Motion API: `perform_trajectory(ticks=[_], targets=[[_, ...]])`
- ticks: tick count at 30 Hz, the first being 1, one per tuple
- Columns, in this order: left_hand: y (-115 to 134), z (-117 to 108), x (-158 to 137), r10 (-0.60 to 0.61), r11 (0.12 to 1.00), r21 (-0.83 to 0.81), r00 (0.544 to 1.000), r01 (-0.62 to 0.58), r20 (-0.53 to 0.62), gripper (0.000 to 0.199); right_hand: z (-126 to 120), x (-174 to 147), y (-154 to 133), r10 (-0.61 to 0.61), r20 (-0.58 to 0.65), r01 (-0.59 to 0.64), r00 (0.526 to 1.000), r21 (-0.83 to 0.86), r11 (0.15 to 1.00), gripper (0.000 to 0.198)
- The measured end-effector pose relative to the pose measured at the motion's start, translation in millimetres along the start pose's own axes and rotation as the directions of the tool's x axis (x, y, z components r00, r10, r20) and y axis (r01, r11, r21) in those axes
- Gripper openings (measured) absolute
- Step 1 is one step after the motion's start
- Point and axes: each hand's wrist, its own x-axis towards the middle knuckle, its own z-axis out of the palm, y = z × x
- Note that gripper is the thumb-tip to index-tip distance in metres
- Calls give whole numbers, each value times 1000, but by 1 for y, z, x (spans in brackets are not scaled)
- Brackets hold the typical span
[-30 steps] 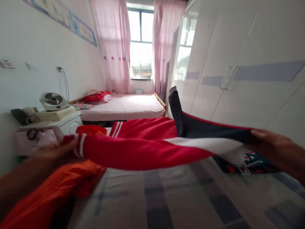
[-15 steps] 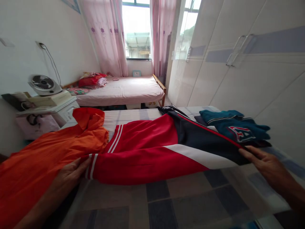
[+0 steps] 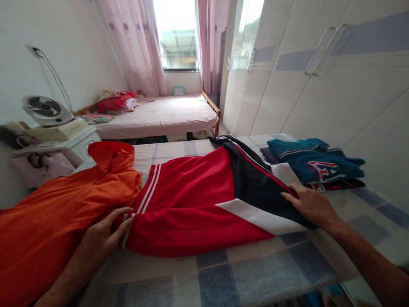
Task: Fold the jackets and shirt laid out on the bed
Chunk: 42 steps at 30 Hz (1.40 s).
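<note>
A red, white and black track jacket [image 3: 191, 183] lies lengthwise on the checked bedspread, its white-striped band toward the left. My left hand [image 3: 107, 232] pinches the near corner of that band between thumb and fingers. At the other end, my right hand [image 3: 311, 204] is closed on the black part, by the red piping. The tips of its fingers are partly hidden in the fabric. An orange jacket [image 3: 79, 192] with a raised collar lies beside and partly under my left forearm. Beyond my right hand rests a pile of folded teal clothing [image 3: 313, 160] with a letter patch.
The checked bedspread [image 3: 255, 273] covers the near bed, whose front edge drops off below. A second bed [image 3: 166, 113] with pink bedding stands by the window. White wardrobes [image 3: 287, 98] line the right side. A fan [image 3: 46, 108] sits on a cabinet at left.
My right hand has moved left and inward along the black part, bunching it slightly. My left hand stays at the striped band, shifted slightly right. The view has tilted a little downward.
</note>
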Motion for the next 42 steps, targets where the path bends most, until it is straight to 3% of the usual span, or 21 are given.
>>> perform_trajectory(ticks=[2,5,9,12,15,18,21,23,28,32,37,42], targets=[[-4,7,-1,80,995,-48,991,-86,-110,42,5,7,-5,0,-75,-2,997,-27,1000,32],[-13,19,-1,186,980,-10,942,-197,-279,36,10,14,-4,41,-212,-54,976,-59,997,37],[-16,26,2,270,951,206,946,-232,-181,36,16,14,-2,19,-1,-19,1000,-173,985,30],[-2,20,4,372,884,374,908,-282,-193,37,6,9,-15,-125,-146,96,981,-189,977,29],[16,19,4,542,816,381,803,-434,-247,33,-5,3,-39,-226,-271,222,936,-45,974,28],[26,32,8,636,744,346,764,-572,-105,34,6,0,-60,-283,-223,312,933,106,944,26],[28,43,19,593,740,310,797,-596,117,35,36,0,-68,-324,-93,335,941,144,931,26],[30,41,35,520,787,292,839,-544,160,36,53,2,-66,-322,-70,329,944,139,934,26],[42,31,114,429,805,430,901,-409,55,38,67,3,-57,-324,-115,338,939,124,933,23],[46,41,176,355,797,498,932,-343,74,37,68,1,-55,-331,-125,346,935,138,928,22],[52,42,197,286,778,562,954,-283,86,28,72,1,-53,-328,-127,346,936,163,924,23],[44,26,206,198,775,621,978,-115,-67,34,76,2,-50,-332,-120,351,935,196,916,22]])
